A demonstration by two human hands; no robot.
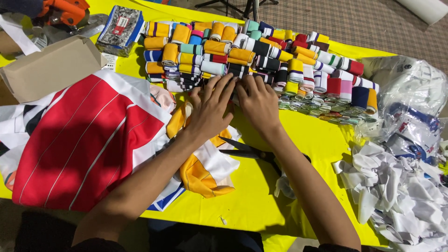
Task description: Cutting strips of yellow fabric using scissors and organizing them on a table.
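Both the left hand (210, 108) and right hand (258, 103) press flat, fingers spread and gripping nothing, on the near edge of the rolled ribbed bands (261, 56). Most seem stacked already across the yellow desk (252, 196); scissors (247, 151) lie idle.

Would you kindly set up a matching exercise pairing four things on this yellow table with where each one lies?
Things:
1. scissors
2. cardboard box
3. white fabric scraps
4. red striped fabric

Places:
A. far left corner of the table
B. right edge of the table
C. between the person's forearms
D. left side, beside the left hand

Pairs: 1-C, 2-A, 3-B, 4-D
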